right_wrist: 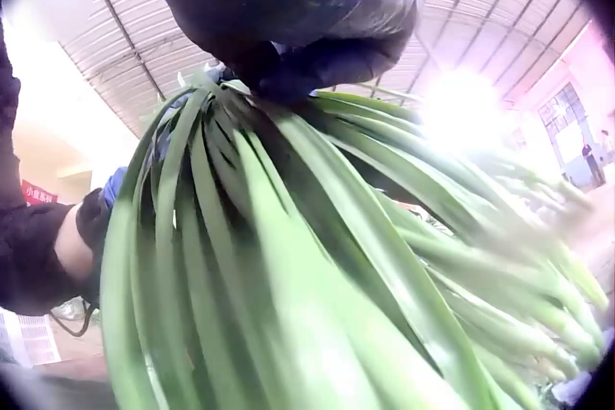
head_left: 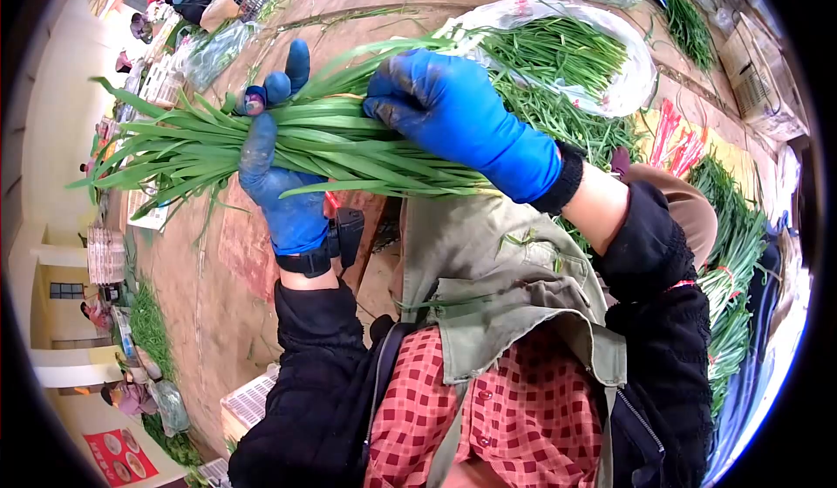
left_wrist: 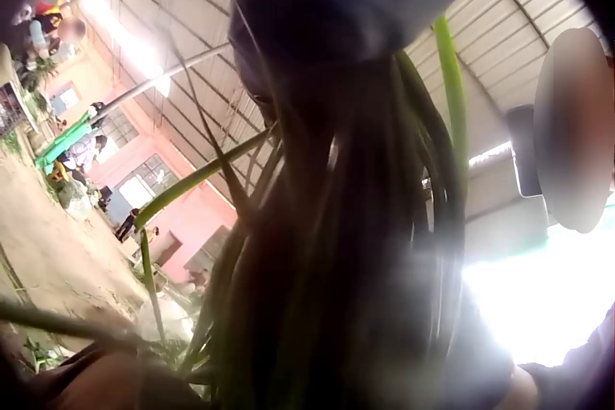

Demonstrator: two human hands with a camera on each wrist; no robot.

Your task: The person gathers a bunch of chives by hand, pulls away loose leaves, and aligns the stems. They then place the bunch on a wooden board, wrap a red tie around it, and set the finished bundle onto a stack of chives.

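A long bunch of garlic chives lies across the front of the body in the head view, its leaf tips spreading left. My left hand, in a blue glove, grips the bunch from below, with thumb and fingers round it. Over the top of the bunch, my blue-gloved right hand has its fingers curled and pinches at the leaves beside a thin yellowish strand. The right wrist view shows the leaves fanning out below the right glove. Dark, blurred stalks fill the left wrist view.
A white plastic bag holding more greens lies on the floor ahead. Loose greens spread beneath the right arm, near red ties. Tied bunches lie at the right, below a crate. Other people sit far left.
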